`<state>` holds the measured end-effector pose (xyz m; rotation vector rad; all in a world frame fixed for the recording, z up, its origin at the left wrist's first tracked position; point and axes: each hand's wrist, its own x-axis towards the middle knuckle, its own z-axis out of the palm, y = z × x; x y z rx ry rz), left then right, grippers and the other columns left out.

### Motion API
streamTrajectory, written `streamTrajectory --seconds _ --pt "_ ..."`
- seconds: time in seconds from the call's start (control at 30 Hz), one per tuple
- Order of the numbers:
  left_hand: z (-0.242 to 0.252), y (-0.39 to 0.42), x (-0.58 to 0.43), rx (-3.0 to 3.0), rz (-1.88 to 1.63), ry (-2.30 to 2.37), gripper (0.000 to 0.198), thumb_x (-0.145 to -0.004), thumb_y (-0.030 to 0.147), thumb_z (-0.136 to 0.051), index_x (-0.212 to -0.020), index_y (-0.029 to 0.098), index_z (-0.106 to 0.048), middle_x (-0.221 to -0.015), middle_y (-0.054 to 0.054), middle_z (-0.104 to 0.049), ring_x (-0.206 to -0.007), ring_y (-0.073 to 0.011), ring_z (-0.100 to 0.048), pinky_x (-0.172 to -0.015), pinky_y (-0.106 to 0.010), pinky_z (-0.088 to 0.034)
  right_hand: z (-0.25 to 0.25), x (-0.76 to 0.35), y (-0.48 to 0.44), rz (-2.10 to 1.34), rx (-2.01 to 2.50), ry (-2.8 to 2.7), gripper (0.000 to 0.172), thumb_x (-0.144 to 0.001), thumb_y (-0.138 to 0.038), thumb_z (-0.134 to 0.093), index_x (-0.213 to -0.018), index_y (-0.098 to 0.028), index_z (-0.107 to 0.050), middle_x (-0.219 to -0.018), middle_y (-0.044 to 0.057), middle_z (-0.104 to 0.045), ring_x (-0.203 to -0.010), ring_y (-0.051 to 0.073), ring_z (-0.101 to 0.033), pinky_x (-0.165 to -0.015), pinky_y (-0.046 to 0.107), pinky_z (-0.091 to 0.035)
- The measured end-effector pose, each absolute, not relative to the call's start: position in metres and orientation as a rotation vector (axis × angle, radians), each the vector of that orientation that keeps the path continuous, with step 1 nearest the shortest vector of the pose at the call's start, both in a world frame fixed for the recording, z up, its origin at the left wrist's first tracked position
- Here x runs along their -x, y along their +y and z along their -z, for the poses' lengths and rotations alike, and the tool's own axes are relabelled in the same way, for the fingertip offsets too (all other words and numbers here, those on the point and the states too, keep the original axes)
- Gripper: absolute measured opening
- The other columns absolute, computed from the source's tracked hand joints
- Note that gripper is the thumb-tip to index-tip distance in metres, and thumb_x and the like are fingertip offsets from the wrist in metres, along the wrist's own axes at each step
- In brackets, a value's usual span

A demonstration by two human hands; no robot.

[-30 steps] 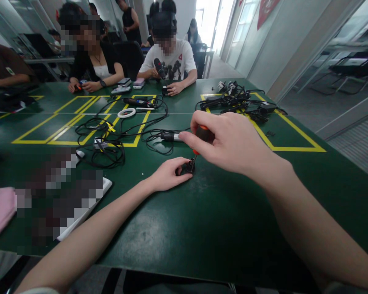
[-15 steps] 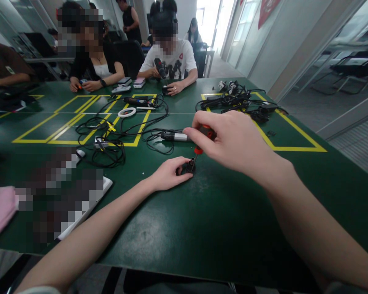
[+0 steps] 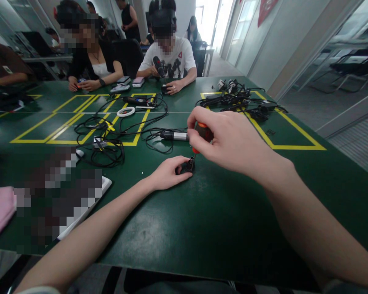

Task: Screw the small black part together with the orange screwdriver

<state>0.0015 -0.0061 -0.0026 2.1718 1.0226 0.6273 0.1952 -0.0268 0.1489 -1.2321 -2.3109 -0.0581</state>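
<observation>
My right hand [image 3: 230, 141] is wrapped round the red and black handle of a small screwdriver [image 3: 200, 134], held upright with its tip in a small black part [image 3: 189, 165]. My left hand [image 3: 167, 173] lies on the green table [image 3: 202, 220] and pinches that black part between thumb and fingers, holding it against the tabletop. Both forearms reach in from the near edge.
A tangle of black cables [image 3: 110, 139] and a silver-black plug [image 3: 174, 136] lie behind my hands inside yellow taped boxes. More cables [image 3: 239, 102] sit far right. A white tablet [image 3: 88, 204] lies near left. Other people sit across the table.
My right hand's fingers have shifted round the screwdriver handle and it sits slightly lower over the part. My left hand and the black part have stayed in place.
</observation>
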Motion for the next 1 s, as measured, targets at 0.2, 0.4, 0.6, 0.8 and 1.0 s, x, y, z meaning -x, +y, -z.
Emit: streamTrajectory --seconds 0.2,0.4,0.6,0.8,1.0 --pt "0.003 -0.006 -0.002 -2.180 -0.629 1.019 0.034 -0.095 0.032 -0.073 -0.125 0.016 -0.071 -0.086 0.000 -0.065 -0.072 -0.0153 -0.054 -0.069 -0.027 -0.044 -0.151 -0.197 -0.027 -0.052 1.176 -2.264 0.021 -0.089 -0.028 -0.059 -0.103 -0.019 -0.070 -0.083 0.005 -0.070 -0.069 0.019 -0.057 -0.065 0.032 -0.031" --pt "0.003 -0.006 -0.002 -2.177 -0.642 1.020 0.030 -0.094 0.034 -0.074 -0.118 0.017 -0.071 -0.081 0.001 -0.062 -0.072 -0.0158 -0.055 -0.070 -0.028 -0.045 -0.157 -0.199 -0.029 -0.349 1.031 -2.285 0.014 -0.081 -0.018 -0.058 -0.090 -0.019 -0.069 -0.087 0.004 -0.072 -0.078 0.020 -0.061 -0.072 0.033 -0.042" --pt "0.004 -0.005 -0.001 -2.181 -0.682 0.990 0.023 -0.094 0.034 -0.074 -0.110 0.016 -0.071 -0.081 0.002 -0.061 -0.071 -0.0153 -0.054 -0.070 -0.028 -0.044 -0.154 -0.197 -0.026 -0.610 0.924 -2.213 0.022 -0.099 -0.024 -0.053 -0.084 -0.017 -0.067 -0.082 0.004 -0.069 -0.077 0.018 -0.061 -0.073 0.032 -0.045" --pt "0.003 -0.006 -0.001 -2.198 -0.661 1.000 0.026 -0.095 0.035 -0.073 -0.113 0.016 -0.070 -0.081 0.001 -0.062 -0.072 -0.0159 -0.055 -0.071 -0.028 -0.045 -0.145 -0.202 -0.011 -1.069 0.573 -2.153 0.026 -0.107 -0.040 -0.060 -0.103 -0.016 -0.068 -0.099 0.005 -0.069 -0.085 0.014 -0.062 -0.076 0.028 -0.050" --pt "0.003 -0.006 -0.001 -2.172 -0.651 1.000 0.027 -0.095 0.034 -0.072 -0.115 0.016 -0.070 -0.083 0.001 -0.062 -0.070 -0.0148 -0.054 -0.070 -0.027 -0.044 -0.136 -0.205 0.004 -1.568 0.408 -1.898 0.022 -0.108 -0.026 -0.050 -0.096 -0.015 -0.064 -0.081 0.003 -0.065 -0.079 0.016 -0.063 -0.075 0.029 -0.052"
